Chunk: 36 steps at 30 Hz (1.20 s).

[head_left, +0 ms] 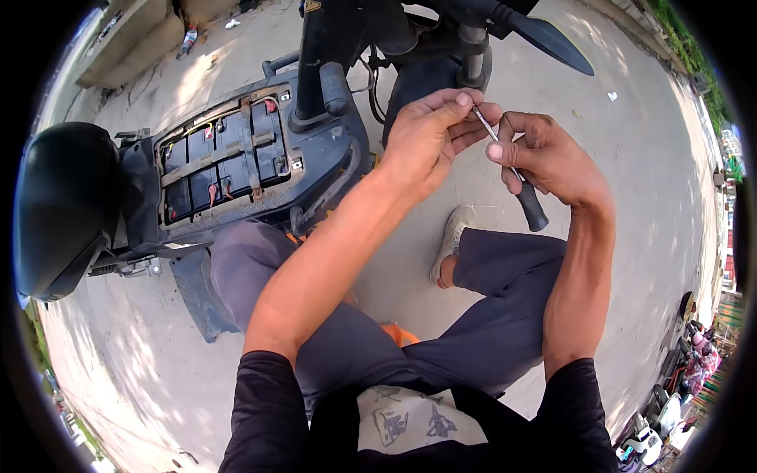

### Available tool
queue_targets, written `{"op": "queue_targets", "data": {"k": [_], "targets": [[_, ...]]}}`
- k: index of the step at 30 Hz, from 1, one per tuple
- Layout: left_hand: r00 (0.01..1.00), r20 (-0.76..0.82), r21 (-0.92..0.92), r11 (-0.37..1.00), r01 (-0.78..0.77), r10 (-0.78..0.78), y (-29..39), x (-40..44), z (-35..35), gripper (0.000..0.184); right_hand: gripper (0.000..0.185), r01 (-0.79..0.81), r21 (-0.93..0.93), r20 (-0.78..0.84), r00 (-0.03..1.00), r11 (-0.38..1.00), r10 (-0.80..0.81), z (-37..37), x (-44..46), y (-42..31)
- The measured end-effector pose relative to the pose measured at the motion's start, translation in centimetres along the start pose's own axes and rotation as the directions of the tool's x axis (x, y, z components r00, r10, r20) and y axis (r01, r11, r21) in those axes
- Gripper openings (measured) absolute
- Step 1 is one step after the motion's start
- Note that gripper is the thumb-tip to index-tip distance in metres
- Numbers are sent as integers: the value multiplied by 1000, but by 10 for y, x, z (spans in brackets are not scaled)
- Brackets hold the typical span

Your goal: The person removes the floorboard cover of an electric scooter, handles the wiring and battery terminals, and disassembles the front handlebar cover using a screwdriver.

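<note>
My right hand [544, 154] grips a screwdriver [534, 209], thumb and fingers closed around its thin metal shaft. The dark handle sticks out below that hand, and the shaft slants up to the left. At the shaft's upper end, my left hand [430, 130] has thumb and fingertips pinched together; whatever lies between them is too small or hidden to name. Both hands are raised in front of the electric scooter's front end. To their left, the scooter's floorboard [315, 162] has an open battery compartment, where strapped dark batteries [205, 169] show red terminal covers and wires.
The scooter's black seat [67, 209] is at the far left. A mirror [552, 43] juts out at the top right, beyond my hands. Something orange [400, 335] lies between my legs on the concrete ground [646, 197]. Assorted items and vehicles [650, 441] stand at the lower right.
</note>
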<state>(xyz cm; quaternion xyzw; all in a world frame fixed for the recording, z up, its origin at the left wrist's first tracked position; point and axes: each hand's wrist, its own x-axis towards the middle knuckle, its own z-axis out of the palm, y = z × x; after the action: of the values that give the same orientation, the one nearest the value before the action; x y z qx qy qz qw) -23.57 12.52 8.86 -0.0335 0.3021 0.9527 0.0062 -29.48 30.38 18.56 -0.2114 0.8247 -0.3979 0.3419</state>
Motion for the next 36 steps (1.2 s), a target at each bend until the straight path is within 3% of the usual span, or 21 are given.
{"op": "queue_targets", "data": {"k": [1,3,5,9,12,15,18,21,23,25,27,29,32,35,36], "targets": [[999,-31,21,1000,-18,18,-5,-3,3,20,32,20,-18,8,1000,1000,-20,1,-1,1],[991,-128,11,1000,-26,27,-23,-5,2,19,31,-20,-225,-80,997,974,2,5,-3,1],[970,-244,-15,1000,-16,12,-46,-10,-2,20,27,-137,-447,-131,988,884,88,10,-2,-1],[905,-407,-34,992,121,-125,-76,-20,-18,18,20,-34,-789,-143,981,614,-129,34,4,32],[910,-379,-51,986,161,-168,-94,-19,-33,19,20,-88,-832,-123,992,548,-28,41,8,28],[878,-419,-151,971,183,-230,-119,-26,-31,20,19,-108,-824,-119,993,556,16,39,2,26],[824,-504,-352,933,79,-260,-139,-20,-45,18,16,-138,-825,-134,990,548,48,35,-8,26],[805,-562,97,952,290,-189,-155,-13,-77,16,14,-154,-755,-135,988,637,80,29,-21,19],[719,-603,120,851,511,-346,-198,-12,-141,13,16,-151,-665,-140,987,732,77,24,-25,15],[599,-745,172,783,598,-295,-240,-11,-216,15,20,-142,-564,-156,986,813,64,18,-26,12],[483,-864,264,689,676,-143,-255,-6,-267,17,21,-134,-530,-166,985,837,52,17,-25,15],[498,-863,308,689,656,-88,-258,1,-303,14,22,-134,-493,-169,984,860,56,12,-24,16],[492,-869,249,819,517,-47,-241,17,-304,16,22,-124,-451,-174,984,884,50,8,-23,17],[518,-854,365,774,517,56,-239,16,-308,28,22,-89,-455,-176,984,886,8,6,-18,15],[522,-853,336,761,556,-5,-234,13,-300,29,22,-83,-454,-182,983,887,-1,7,-16,14]]}}
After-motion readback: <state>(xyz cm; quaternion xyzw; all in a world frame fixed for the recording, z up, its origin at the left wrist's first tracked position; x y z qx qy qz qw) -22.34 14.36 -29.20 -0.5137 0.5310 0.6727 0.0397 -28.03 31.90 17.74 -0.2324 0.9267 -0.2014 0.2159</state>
